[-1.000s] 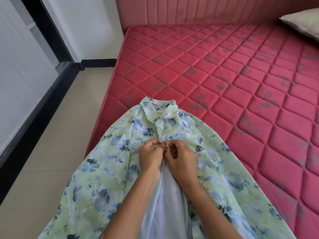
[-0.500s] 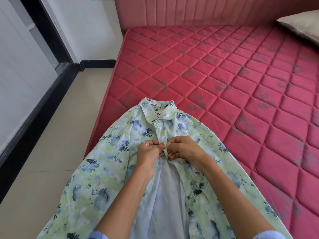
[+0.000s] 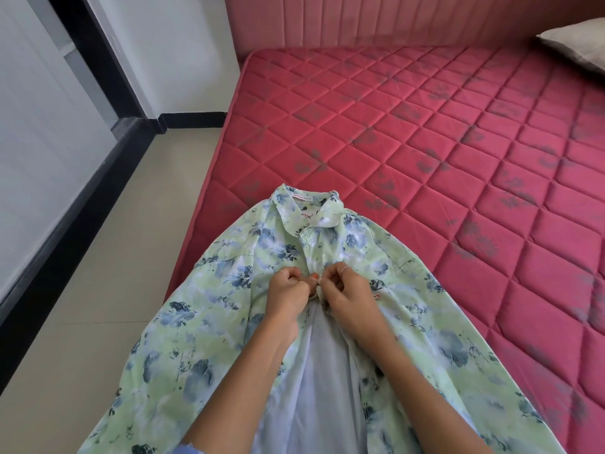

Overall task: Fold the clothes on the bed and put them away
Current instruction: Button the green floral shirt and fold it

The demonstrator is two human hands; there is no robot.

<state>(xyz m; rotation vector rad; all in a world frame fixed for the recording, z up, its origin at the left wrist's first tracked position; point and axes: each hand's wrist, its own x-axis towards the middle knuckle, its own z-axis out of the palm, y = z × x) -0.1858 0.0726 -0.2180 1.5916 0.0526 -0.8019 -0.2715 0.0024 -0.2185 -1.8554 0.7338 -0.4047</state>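
Here, left hand (image 3: 288,294) and right hand (image 3: 347,294) side by side, fingers curled, each pinching one front edge of the green floral shirt (image 3: 209,322) at mid-chest, seemingly over a button; button itself too small to make out. Above the hands, front closed up to the collar (image 3: 304,208); below, front open, pale lining showing. Shirt spread collar-away at the near left corner of the red bed (image 3: 425,142), lower part hanging off toward the floor (image 3: 98,290). Best done with both edges level and taut, button eased through before moving down. Pillow (image 3: 579,47) far right, well apart.
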